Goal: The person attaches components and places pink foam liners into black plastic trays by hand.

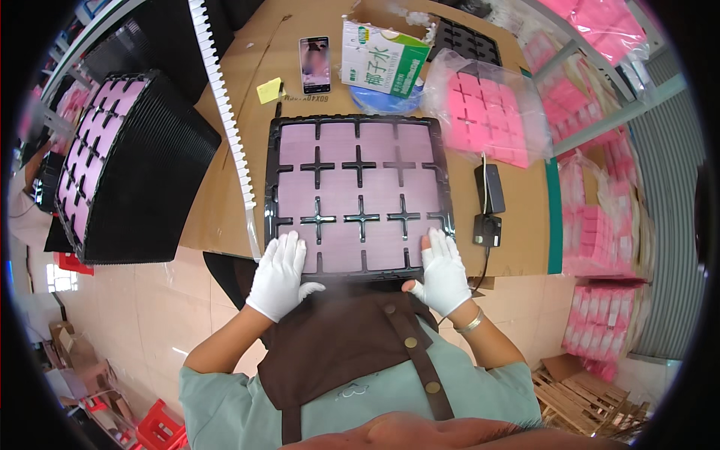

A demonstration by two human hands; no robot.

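Observation:
A square black plastic tray (360,219) lies on the cardboard-covered table right in front of me. Cross-shaped dividers part it into several compartments, each showing a flat pale purple-pink surface (337,144). My left hand (279,279), in a white glove, rests on the tray's near left corner, its fingers stretched flat together and the thumb apart along the near edge. At the near right corner lies my right hand (445,276), also gloved, fingers extended over the rim. Its bare thumb tip and one bare fingertip poke out of the glove.
A stack of black trays (142,165) stands at left, beyond a white toothed strip (225,112). Farther back are a phone (315,66), yellow paper (269,91) and a white-green carton (384,58). Bagged pink pieces (487,112) and a corded black adapter (489,189) lie right.

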